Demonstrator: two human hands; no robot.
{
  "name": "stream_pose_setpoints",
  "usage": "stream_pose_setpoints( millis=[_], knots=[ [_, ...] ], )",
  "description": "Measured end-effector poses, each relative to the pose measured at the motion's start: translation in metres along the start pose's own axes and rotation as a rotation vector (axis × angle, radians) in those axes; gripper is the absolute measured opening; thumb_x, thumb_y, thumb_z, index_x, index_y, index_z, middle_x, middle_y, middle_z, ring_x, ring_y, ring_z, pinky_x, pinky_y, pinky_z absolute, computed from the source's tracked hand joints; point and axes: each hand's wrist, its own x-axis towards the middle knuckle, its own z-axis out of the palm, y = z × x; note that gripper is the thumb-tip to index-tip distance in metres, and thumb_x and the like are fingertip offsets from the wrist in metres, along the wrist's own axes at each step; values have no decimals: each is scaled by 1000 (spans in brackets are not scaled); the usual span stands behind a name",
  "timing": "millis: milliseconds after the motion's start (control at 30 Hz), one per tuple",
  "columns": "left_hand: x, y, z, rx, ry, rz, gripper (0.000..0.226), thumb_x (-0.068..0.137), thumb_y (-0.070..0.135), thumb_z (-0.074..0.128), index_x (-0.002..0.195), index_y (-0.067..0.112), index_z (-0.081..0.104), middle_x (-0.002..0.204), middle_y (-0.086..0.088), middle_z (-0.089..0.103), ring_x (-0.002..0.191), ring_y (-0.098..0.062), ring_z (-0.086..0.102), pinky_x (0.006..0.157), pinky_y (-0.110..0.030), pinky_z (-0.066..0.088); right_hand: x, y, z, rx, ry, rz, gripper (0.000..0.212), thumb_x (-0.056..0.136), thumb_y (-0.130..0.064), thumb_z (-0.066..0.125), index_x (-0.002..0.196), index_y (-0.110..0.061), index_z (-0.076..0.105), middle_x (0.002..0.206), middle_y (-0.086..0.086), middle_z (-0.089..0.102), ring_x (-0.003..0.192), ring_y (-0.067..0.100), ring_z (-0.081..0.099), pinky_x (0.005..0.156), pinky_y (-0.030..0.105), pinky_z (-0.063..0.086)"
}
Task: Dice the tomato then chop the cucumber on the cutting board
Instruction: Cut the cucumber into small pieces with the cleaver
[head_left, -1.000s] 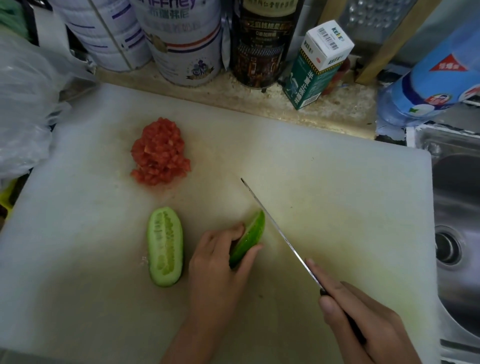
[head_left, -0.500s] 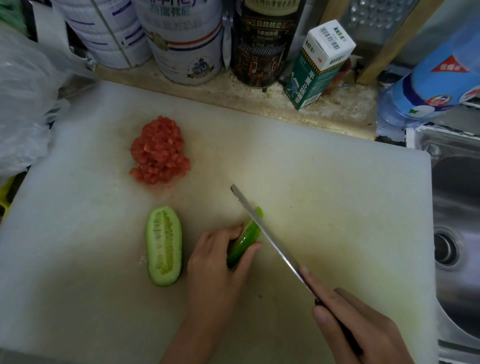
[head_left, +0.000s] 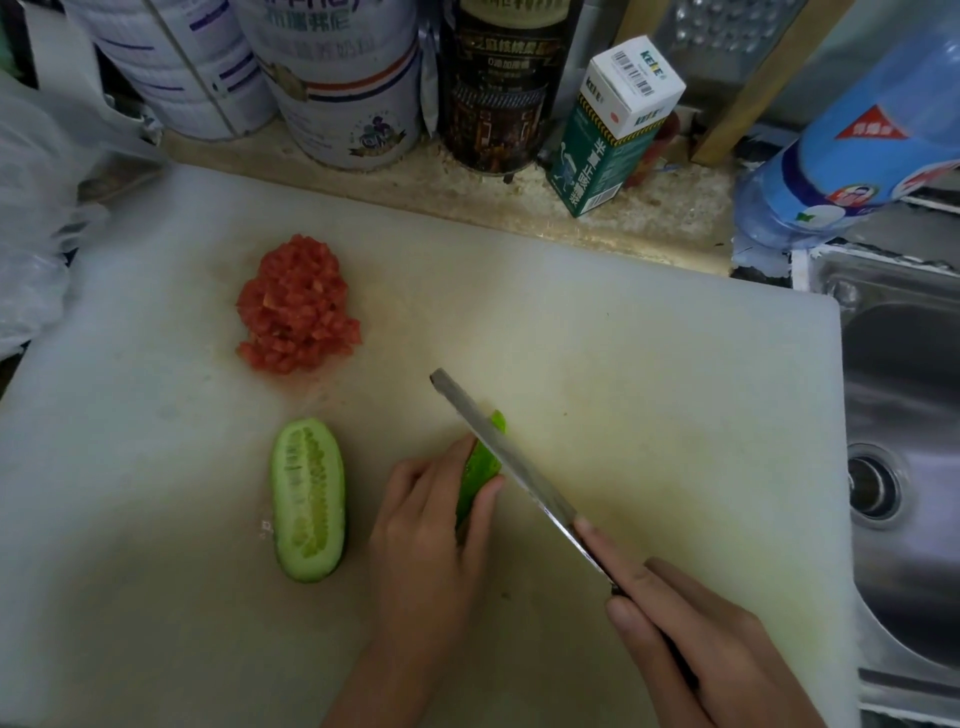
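Observation:
A pile of diced tomato (head_left: 297, 306) lies on the white cutting board (head_left: 649, 374), left of centre. One cucumber half (head_left: 309, 500) rests cut side up below the pile. My left hand (head_left: 431, 530) holds the other cucumber half (head_left: 480, 467) down, skin up, between thumb and fingers. My right hand (head_left: 696, 644) grips the handle of a knife (head_left: 509, 457), forefinger along the spine. The blade lies lengthwise over the held half, its tip pointing up and left.
Tins (head_left: 343, 83), a dark jar (head_left: 501, 93) and a green-white carton (head_left: 613, 130) line the counter behind the board. A blue bottle (head_left: 852, 156) lies at the right, above a steel sink (head_left: 904, 467). A plastic bag (head_left: 36, 208) sits at the left.
The knife has moved left from beside the held cucumber half onto it, and the blade has tilted so its flat side shows. My left hand has kept its hold.

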Motion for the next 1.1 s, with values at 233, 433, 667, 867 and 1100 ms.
stream_pose_setpoints(
  millis=[233, 433, 667, 867, 1100],
  knots=[
    [1, 2, -2, 6, -23, 2, 51, 101, 41, 40, 106, -1, 68, 85, -3, 66, 87, -14, 50, 74, -15, 33, 2, 0, -7, -44, -37, -17, 42, 99, -45, 34, 137, -36, 49, 69, -11, 36, 45, 4, 40, 45, 11, 40],
    [0, 0, 0, 14, -19, -8, 39, 94, 31, 51, 109, -1, 68, 89, -3, 67, 88, -15, 52, 76, -17, 36, 6, 1, -12, -37, -70, -13, 42, 99, -44, 35, 138, -37, 47, 70, -13, 35, 46, 3, 40, 45, 14, 42],
    [1, 0, 1, 19, -20, -30, 38, 93, 31, 53, 106, -2, 69, 90, -5, 68, 87, -17, 53, 77, -19, 38, 15, 2, -21, -60, -134, -5, 42, 100, -47, 30, 140, -41, 43, 69, -12, 41, 47, 4, 43, 45, 20, 45],
    [3, 3, 1, 18, -30, -59, 37, 92, 31, 53, 104, -2, 68, 90, -6, 67, 87, -17, 52, 77, -19, 37, 22, 3, -26, -73, -190, -21, 43, 100, -49, 29, 142, -43, 37, 68, -13, 39, 47, 5, 41, 42, 22, 43],
    [4, 8, 1, 91, -46, -41, 38, 93, 33, 51, 105, 1, 67, 92, -8, 64, 86, -21, 52, 76, -26, 40, 34, 12, -24, -139, -237, -45, 45, 100, -52, 23, 144, -43, 32, 68, -13, 43, 49, 11, 46, 45, 26, 45]
  ],
)
